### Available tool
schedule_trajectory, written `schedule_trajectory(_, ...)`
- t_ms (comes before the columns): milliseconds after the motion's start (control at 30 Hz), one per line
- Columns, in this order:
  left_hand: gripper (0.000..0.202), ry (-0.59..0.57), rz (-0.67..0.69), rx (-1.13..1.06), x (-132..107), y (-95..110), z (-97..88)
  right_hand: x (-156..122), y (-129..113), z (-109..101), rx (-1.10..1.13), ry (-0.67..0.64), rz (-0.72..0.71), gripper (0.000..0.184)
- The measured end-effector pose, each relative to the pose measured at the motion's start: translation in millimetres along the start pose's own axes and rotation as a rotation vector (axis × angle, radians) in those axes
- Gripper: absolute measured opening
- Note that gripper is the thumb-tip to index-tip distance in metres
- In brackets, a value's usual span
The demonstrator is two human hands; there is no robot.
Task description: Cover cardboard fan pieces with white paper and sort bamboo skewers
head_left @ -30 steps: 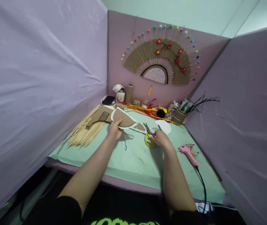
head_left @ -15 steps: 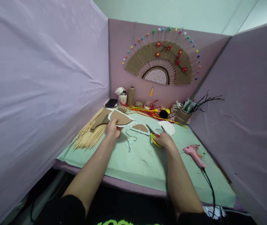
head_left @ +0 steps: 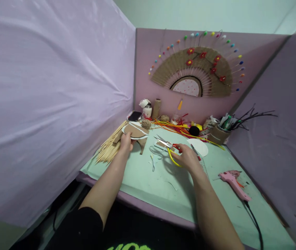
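The left hand (head_left: 126, 142) is closed in a pinch on the near edge of a brown card shape (head_left: 135, 131) with a white rim, holding it just above the green mat (head_left: 142, 173) at the far left of the table. The right hand (head_left: 188, 159) grips the scissors (head_left: 169, 147) by their yellow loops, with the blades parted and pointing left and away, towards the card.

Between the two hands lie a small brown offcut (head_left: 160, 144), partly under the blades, and curls of white paper trimmings (head_left: 153, 160). Left of the card shape a bundle of bamboo sticks (head_left: 110, 148) fans out along the mat's edge, and a ball of twine (head_left: 146, 123) sits just beyond the card.

Past the right hand lies a white paper half-round (head_left: 200, 147), and further back are a tangle of coloured strips (head_left: 175, 126) and a black pompom (head_left: 194, 130). A pink glue gun (head_left: 233, 179) rests near right, well apart from the hand. A cup of pens (head_left: 217, 134) stands at the far right, and a decorated fan (head_left: 197, 73) hangs on the back wall.
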State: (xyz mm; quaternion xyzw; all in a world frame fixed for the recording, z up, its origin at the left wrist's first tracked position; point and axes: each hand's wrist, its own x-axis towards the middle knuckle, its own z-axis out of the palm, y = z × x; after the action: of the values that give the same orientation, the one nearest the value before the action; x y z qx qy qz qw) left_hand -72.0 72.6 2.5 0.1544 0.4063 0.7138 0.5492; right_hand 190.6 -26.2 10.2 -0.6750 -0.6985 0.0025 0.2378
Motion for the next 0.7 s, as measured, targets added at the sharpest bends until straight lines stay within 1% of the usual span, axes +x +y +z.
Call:
schedule_trajectory(100, 0.027, 0.043, 0.070, 0.046, 2, -1, -4.0, -2, -10, 4, 0.030, -0.008, -0.045, 0.036)
schedule_trajectory(233, 0.027, 0.039, 0.119, 0.077, 3, -2, -6.7, -6, -18, 7, 0.022, -0.032, -0.059, 0.034)
schedule_trajectory(433, 0.026, 0.025, 0.117, 0.100, 5, -8, -7.8, -8, -22, 11, 0.013, -0.021, -0.040, 0.033)
schedule_trajectory(700, 0.027, 0.006, 0.090, 0.136, 6, -12, -7.4, -7, -22, 10, -0.034, -0.058, -0.013, 0.034)
